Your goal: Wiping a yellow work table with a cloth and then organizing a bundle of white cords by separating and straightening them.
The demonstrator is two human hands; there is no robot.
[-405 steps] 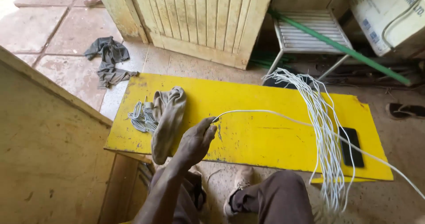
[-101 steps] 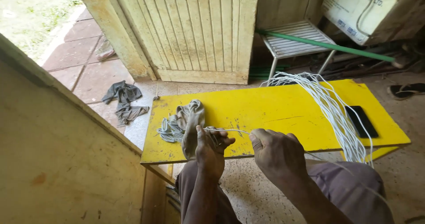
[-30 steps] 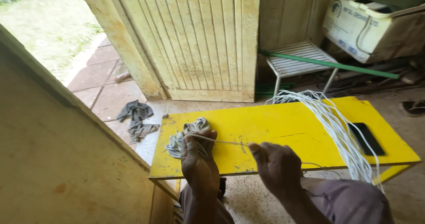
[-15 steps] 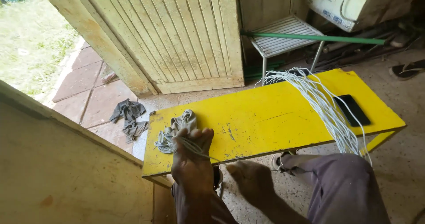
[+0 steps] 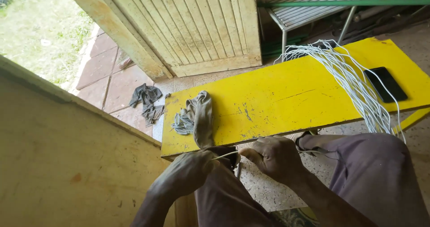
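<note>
From my head camera, both my hands sit low in the frame, at about 6 o'clock, just below the near edge of the yellow bench point(image 5: 286, 106). My left hand point(image 5: 188, 173) is closed, its fingertips pinching one end of a thin white wire point(image 5: 225, 154) at its upper right. My right hand point(image 5: 273, 157), just to the 3 o'clock side of the left, is curled shut too, thumb and forefinger nipping the same wire, so a short stretch runs taut between the two hands. The wire passes on under my right hand toward 3 o'clock, across my trouser leg point(image 5: 380, 173).

On the bench, at 12 o'clock from my left hand, a grey cloth point(image 5: 202, 117) lies draped over a small coil of wire point(image 5: 181, 123). Toward 2 o'clock a thick bundle of white wires point(image 5: 354, 81) hangs over the bench's near edge, with a black phone point(image 5: 386, 84) lying flat just to its right. Beyond the bench stand a wooden slatted door point(image 5: 197, 25) and a metal rack point(image 5: 309, 7); a dark rag point(image 5: 147, 99) lies on the paving at 10 o'clock.
</note>
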